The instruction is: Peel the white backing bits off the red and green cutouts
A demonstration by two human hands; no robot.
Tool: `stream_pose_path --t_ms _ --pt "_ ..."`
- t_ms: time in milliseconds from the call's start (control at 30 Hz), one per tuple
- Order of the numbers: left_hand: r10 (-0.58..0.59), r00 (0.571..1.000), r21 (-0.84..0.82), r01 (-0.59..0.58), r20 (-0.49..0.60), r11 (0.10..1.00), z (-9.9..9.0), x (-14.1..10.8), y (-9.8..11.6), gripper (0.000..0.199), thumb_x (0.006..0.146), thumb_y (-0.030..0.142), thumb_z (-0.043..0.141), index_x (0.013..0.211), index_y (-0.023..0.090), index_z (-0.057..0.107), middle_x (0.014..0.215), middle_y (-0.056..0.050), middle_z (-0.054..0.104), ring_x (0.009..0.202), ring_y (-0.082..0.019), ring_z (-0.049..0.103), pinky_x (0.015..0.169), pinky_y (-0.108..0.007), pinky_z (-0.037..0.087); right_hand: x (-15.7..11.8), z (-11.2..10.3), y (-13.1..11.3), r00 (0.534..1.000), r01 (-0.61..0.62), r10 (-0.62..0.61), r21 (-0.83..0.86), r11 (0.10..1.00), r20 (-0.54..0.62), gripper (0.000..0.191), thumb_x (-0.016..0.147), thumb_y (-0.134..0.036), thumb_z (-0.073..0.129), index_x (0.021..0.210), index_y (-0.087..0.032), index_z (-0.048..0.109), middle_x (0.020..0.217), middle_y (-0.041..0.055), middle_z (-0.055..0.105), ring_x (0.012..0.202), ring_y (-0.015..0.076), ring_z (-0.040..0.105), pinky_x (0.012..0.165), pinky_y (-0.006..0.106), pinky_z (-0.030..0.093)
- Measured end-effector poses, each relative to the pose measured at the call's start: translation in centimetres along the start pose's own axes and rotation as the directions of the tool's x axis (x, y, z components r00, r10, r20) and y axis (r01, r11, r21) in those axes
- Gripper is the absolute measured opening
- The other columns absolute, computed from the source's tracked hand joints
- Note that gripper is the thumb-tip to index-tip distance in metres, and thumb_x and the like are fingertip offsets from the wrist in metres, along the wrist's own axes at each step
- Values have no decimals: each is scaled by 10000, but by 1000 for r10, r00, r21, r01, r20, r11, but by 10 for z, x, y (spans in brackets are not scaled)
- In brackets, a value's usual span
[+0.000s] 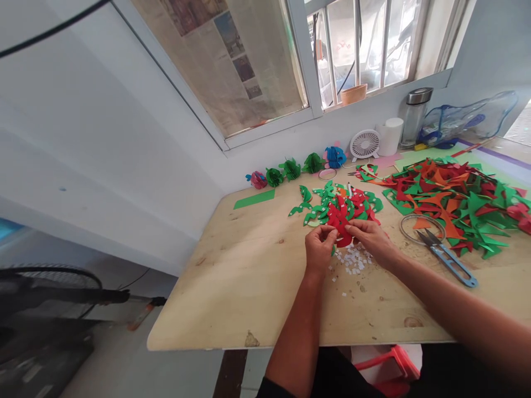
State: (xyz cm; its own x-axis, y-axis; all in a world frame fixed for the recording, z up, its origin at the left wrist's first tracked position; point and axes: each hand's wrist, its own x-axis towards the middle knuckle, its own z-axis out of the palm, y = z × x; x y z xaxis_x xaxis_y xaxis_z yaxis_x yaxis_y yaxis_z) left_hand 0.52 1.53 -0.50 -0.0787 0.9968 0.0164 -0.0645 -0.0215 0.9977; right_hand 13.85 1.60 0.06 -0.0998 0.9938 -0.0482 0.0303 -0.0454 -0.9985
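Near the middle of the table, my left hand (319,247) and my right hand (371,239) are both closed, pinching a red paper cutout (343,240) between them. Just behind it spreads a loose pile of curved green and red paper cutouts (318,212), many with small white squares on them. Small white paper squares (354,260) lie scattered on the wood in front of my fingers. Both thumbs and forefingers press at the cutout's edges; the remaining fingers are curled.
On the wooden table (232,276), thread snips (450,260) overlap a ring-shaped roll (422,228) beside a big heap of paper scraps (460,199). Folded paper figures (292,169), a small fan (365,145) and a glass bottle (414,119) stand along the wall. A green strip (254,199) lies left.
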Motion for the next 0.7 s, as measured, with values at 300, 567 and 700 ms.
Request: stream_pose_path --t_ms 300,567,700 --pt "120 993 118 -117 -19 986 0 -3 -2 96 681 246 605 691 150 597 605 2 615 547 -106 576 552 -210 450 3 1 7 998 25 -25 1 1000 53 310 718 -454 540 586 -183 464 518 -55 394 471 84 334 446 226 258" --pt "169 985 176 -163 -19 971 0 -5 -6 93 704 244 593 710 152 611 657 -19 662 614 -131 621 601 -227 473 5 0 9 988 155 -152 -155 976 34 308 782 -432 455 587 -200 404 550 -46 366 519 105 341 481 242 275" --pt "140 990 143 -136 -17 980 -1 -1 -9 134 710 260 585 683 142 641 648 -23 662 609 -127 610 601 -227 473 3 1 6 987 157 -152 -129 979 45 297 791 -440 450 618 -199 430 566 -43 375 529 110 350 491 242 294"
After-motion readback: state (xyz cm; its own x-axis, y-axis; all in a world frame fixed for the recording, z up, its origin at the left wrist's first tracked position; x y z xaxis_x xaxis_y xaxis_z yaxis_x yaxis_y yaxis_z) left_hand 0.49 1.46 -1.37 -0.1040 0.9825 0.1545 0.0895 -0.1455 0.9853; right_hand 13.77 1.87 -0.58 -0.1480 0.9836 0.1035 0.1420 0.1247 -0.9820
